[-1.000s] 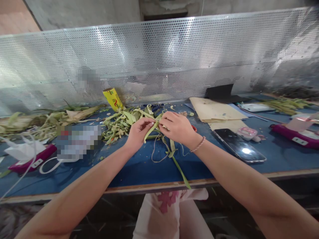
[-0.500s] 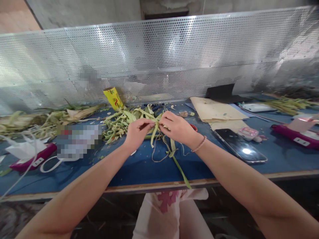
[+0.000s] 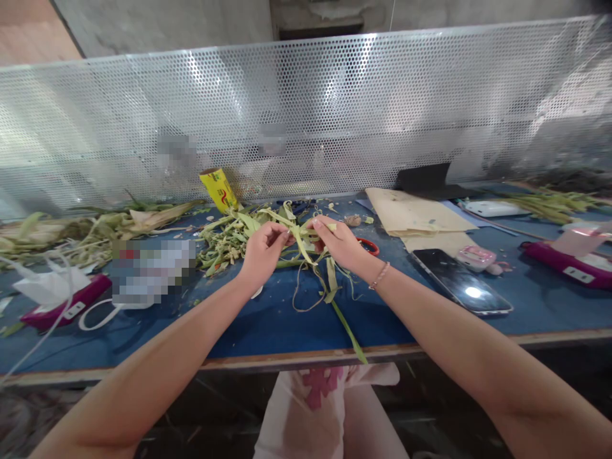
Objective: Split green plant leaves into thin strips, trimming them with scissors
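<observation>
Pale green leaf strips (image 3: 302,241) cross between my two hands above the blue table. My left hand (image 3: 265,254) is closed in a pinch at their left side; the fingertips meet near a strip's edge, and what is between them is too small to tell. Across from it, my right hand (image 3: 340,247) is closed on the strips with thumb and fingers. Thin curled fibres and a longer green blade (image 3: 349,333) hang below, the blade reaching the table's front edge. Behind my left hand lies a heap of cut greenish plant pieces (image 3: 220,241).
A yellow packet tube (image 3: 220,190) leans by the perforated metal screen (image 3: 329,115). A red ring-shaped handle (image 3: 370,246) shows beside my right hand. To the right are brown paper (image 3: 415,213), a phone (image 3: 461,280) and a purple power strip (image 3: 568,262); another purple strip (image 3: 90,296) sits left.
My hands have moved slightly apart, uncovering more of the crossed leaf strips. My right hand has turned a little, and more of the red handle shows.
</observation>
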`<state>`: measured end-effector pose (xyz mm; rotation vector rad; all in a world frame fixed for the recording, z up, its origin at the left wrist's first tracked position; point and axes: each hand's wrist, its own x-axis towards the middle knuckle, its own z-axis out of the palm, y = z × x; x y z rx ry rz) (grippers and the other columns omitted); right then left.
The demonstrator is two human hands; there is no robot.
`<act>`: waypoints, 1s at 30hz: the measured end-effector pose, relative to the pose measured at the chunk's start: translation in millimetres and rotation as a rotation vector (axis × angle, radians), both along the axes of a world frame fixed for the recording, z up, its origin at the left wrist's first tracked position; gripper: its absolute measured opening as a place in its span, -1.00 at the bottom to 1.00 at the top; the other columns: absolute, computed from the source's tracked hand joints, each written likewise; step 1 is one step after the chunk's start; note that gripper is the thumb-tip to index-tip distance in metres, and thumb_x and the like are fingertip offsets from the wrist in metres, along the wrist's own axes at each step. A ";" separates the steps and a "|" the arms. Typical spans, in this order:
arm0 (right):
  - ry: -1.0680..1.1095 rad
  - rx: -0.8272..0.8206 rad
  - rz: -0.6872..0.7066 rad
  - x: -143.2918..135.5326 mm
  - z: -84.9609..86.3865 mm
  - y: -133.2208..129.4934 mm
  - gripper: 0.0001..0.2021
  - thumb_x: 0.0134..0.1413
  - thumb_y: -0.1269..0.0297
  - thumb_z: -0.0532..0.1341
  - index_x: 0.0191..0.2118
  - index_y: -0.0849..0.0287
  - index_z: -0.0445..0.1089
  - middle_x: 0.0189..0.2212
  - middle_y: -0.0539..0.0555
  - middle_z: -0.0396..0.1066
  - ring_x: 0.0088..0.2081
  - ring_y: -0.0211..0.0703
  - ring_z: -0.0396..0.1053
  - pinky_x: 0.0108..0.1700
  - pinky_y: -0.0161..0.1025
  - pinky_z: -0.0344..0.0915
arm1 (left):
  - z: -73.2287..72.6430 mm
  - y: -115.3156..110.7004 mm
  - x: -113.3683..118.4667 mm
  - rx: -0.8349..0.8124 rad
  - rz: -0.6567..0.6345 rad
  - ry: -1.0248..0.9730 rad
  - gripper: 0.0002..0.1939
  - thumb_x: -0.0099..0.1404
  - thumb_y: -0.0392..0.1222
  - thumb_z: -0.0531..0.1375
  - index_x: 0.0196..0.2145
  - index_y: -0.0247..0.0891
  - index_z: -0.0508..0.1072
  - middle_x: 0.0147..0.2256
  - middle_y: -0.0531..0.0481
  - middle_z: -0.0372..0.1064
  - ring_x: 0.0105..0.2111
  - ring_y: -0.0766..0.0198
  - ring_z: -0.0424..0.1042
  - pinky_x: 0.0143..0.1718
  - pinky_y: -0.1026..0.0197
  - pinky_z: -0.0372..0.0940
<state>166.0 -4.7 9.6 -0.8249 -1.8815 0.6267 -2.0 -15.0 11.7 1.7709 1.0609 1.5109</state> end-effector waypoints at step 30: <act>0.411 -0.331 0.132 -10.5 -7.9 10.1 -0.71 0.09 0.15 0.02 -0.23 0.17 0.40 -0.17 0.12 0.35 -0.18 -0.23 0.31 -0.20 -0.23 0.34 | -15.0 10.6 7.5 -0.150 -0.107 -0.268 -0.89 0.24 -0.14 -0.04 -0.40 -0.17 0.04 -0.49 0.09 0.31 -0.45 0.35 0.40 -0.34 0.21 0.29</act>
